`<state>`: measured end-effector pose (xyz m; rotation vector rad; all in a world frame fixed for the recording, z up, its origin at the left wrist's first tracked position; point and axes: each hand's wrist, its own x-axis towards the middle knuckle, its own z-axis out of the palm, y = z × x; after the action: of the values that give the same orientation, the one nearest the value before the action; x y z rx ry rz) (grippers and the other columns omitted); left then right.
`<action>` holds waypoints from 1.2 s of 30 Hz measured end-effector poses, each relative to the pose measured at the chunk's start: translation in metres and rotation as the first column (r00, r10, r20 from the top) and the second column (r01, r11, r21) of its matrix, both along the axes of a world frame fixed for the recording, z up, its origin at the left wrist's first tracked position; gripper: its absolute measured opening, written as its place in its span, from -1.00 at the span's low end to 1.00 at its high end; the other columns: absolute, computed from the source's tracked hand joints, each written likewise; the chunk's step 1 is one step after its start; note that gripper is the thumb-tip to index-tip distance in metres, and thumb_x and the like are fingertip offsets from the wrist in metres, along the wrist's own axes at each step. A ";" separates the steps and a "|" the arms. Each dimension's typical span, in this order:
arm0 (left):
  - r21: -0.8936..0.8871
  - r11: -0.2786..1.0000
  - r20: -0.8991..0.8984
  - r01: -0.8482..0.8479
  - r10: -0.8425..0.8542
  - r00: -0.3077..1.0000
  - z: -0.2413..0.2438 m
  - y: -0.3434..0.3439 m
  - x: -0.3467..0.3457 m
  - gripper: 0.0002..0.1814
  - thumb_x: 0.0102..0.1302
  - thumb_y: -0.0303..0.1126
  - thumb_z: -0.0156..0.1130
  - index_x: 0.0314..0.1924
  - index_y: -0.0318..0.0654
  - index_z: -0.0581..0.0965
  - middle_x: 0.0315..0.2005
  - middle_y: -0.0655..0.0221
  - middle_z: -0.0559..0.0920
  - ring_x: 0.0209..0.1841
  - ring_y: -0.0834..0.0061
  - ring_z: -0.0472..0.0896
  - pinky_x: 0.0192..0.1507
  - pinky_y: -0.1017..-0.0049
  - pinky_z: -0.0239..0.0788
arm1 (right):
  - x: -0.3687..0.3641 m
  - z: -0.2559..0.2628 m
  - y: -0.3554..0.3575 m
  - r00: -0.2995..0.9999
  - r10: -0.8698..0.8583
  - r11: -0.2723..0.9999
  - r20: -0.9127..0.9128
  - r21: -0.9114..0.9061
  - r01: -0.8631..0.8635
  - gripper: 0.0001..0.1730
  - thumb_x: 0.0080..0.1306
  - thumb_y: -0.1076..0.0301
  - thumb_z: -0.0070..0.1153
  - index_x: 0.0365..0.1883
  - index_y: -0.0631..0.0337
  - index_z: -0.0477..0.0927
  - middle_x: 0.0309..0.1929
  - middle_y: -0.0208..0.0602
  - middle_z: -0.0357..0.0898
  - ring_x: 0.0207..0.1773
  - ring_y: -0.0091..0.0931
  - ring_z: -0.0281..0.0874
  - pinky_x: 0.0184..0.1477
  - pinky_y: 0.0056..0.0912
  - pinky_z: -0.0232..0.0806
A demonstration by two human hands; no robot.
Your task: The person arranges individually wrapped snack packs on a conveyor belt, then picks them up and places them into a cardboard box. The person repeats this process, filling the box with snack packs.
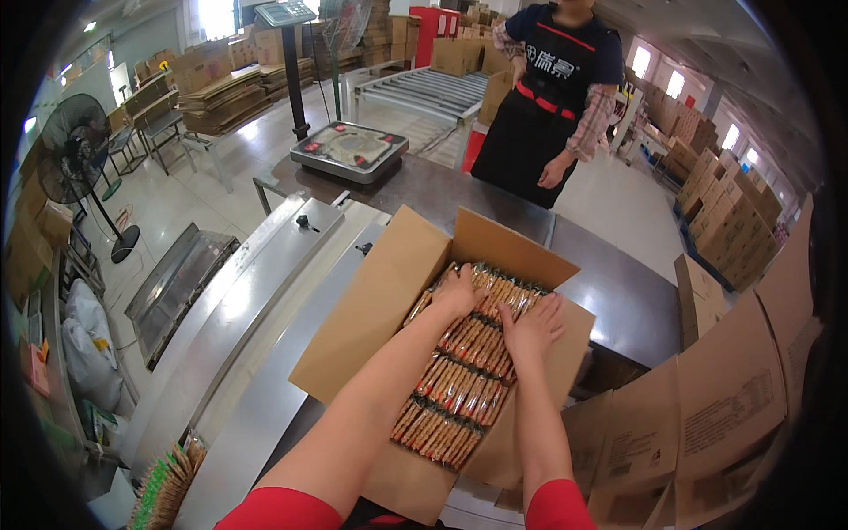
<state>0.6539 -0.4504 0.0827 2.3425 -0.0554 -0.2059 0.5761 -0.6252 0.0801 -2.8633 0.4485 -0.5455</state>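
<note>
An open cardboard box [517,245] with its flaps spread stands before me on a metal table. Rows of thin, clear-wrapped biscuits [457,384] fill it, standing on edge. My left hand [458,291] lies on the far row near the box's far left corner, fingers spread over the wrappers. My right hand [535,326] rests flat at the right end of the upper rows, its fingers along the right wall and flap. Neither hand is seen to grasp a packet. The undersides of both palms are hidden.
A platform scale [350,147] sits at the table's far left. Beyond the table stands a co-worker [546,99]. Metal conveyor guards [252,291] run along the left, with more wrapped biscuits [165,480] at the near end. Folded cartons [715,397] stand at the right.
</note>
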 end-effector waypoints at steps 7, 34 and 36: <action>-0.111 0.992 -0.010 -0.061 0.060 0.998 -0.023 0.006 0.032 0.02 0.39 0.19 0.32 0.61 -0.25 0.13 0.49 -0.25 0.29 0.57 -0.20 0.20 0.53 -0.03 0.10 | -0.008 0.012 0.032 0.925 0.358 0.924 -0.130 -0.090 -0.371 0.10 0.42 -0.57 -0.14 0.70 -0.02 0.10 0.76 -0.06 -0.14 0.77 0.08 -0.43 0.53 0.69 -0.43; -0.289 0.879 -0.034 -0.378 0.385 0.922 -0.052 0.263 -0.530 -0.43 0.42 -0.31 0.35 0.35 -0.37 0.47 0.23 0.02 0.58 0.24 0.13 0.60 0.28 0.22 0.47 | -0.408 -0.133 0.007 0.916 0.391 0.750 0.094 0.545 -0.376 -0.38 0.23 0.39 0.37 0.25 0.38 0.50 0.07 0.14 0.55 0.22 0.10 0.47 0.26 0.00 0.34; -0.792 0.444 -0.394 -0.420 0.155 0.906 -0.063 0.206 -0.491 -0.60 0.50 -0.58 0.11 0.31 -0.42 0.48 0.22 0.17 0.62 0.26 0.26 0.61 0.31 0.26 0.46 | -0.380 -0.148 0.023 0.924 0.326 0.683 0.198 0.627 -0.375 -0.32 0.24 0.38 0.39 0.30 0.40 0.46 0.14 0.17 0.56 0.24 0.09 0.49 0.31 -0.01 0.33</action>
<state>0.1633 -0.2445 0.0202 1.2292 0.3220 -0.2425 0.1963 -0.6023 -0.0674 -2.1475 0.0361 -0.3226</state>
